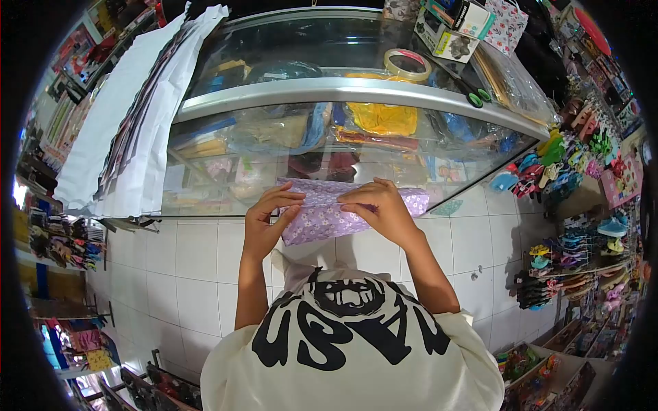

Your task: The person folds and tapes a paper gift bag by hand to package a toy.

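Purple flowered paper (327, 222) is held up in front of my body, just before the glass display case. Its shape is long and flat, with a fold or edge running across the upper part; whether anything lies inside is hidden. My left hand (269, 207) grips its left part, thumb below and fingers on top. On the right side, my right hand (381, 207) pinches the same fold, with its fingers bent over the paper. The two hands are a short way apart, and the paper's right end sticks out past my right hand.
The glass case (301, 92) holds plastic-wrapped goods. On top are tape (407, 64), green-handled scissors (473, 92), a small box (449, 41) and a flowered bag (506, 26). White sheets (130, 116) hang over its left end. Sandals (541, 164) hang at right.
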The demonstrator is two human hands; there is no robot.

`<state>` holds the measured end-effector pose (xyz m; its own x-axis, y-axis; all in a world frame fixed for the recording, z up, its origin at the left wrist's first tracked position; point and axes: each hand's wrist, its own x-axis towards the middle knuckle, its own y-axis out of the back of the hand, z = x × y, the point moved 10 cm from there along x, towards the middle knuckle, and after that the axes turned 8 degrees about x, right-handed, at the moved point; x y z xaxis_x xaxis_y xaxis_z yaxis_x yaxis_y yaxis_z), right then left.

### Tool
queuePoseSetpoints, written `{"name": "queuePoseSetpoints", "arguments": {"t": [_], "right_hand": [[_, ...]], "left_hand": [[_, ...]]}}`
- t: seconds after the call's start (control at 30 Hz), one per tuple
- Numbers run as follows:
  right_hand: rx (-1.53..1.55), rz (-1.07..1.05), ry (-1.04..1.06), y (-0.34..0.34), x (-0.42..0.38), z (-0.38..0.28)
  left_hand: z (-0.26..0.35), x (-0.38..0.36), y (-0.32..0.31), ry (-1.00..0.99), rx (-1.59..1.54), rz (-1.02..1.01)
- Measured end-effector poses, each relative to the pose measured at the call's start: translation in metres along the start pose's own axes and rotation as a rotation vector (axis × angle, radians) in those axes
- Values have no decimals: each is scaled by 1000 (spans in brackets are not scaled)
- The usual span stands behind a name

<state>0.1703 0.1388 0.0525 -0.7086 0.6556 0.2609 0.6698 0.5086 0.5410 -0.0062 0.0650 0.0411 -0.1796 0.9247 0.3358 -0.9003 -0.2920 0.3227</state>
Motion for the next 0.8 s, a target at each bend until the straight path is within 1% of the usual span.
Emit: {"name": "queuePoseSetpoints", "arguments": {"t": [0.07,0.17,0.27,0.3,0.33,0.4,0.5,0.6,0.63,0.73,0.8], "right_hand": [[-73,52,8,5,0,-7],[-99,142,-84,27,-5,6],[-144,-48,-142,28,-7,32],[-77,-53,-93,27,-5,29],[-80,-19,-98,32,-7,29],[-87,48,-102,43,-8,24],[33,29,-139,61,-15,53],[399,109,-303,67,-22,70],[19,170,-91,78,-19,41],[-291,170,225,64,-19,-30],[-307,47,330,26,-12,-57]], "left_hand": [[-1,0,1,0,-13,6],[-6,0,14,2,-67,51],[-13,-2,21,40,-99,82],[-15,-2,20,70,-131,79],[-18,-3,18,101,-161,76],[-19,-3,25,102,-162,135],[-27,-4,37,149,-190,184],[-40,-7,35,248,-263,210],[-45,-6,33,280,-292,221],[-65,-11,33,449,-443,354],[-64,-7,28,440,-439,337]]}}
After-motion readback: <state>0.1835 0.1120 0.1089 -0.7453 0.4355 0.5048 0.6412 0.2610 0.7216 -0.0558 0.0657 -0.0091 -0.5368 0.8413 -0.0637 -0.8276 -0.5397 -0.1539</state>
